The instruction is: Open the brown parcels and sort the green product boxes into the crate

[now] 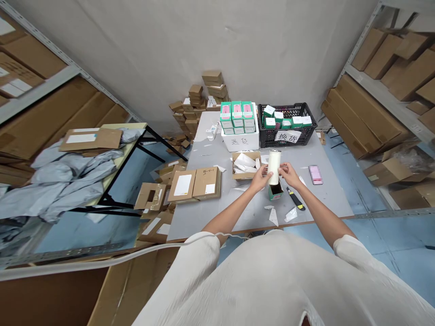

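A white cylinder (274,167) stands upright between my hands, its lower end at the mouth of a small green box (275,192) on the grey table (234,213). My left hand (260,177) has its fingers closed on the cylinder's left side. On the other side, the fingers of my right hand (288,174) grip the same cylinder. A black and yellow cutter (296,199) lies right of the green box. Just left of my left hand is an open brown carton (239,176) with white paper in it.
Behind stand a white bin (240,142) of green boxes and a black crate (307,136). Brown boxes (195,184) lie at the left; a pink phone-shaped thing (315,174) is at the right. Paper scraps (273,217) lie near the front edge.
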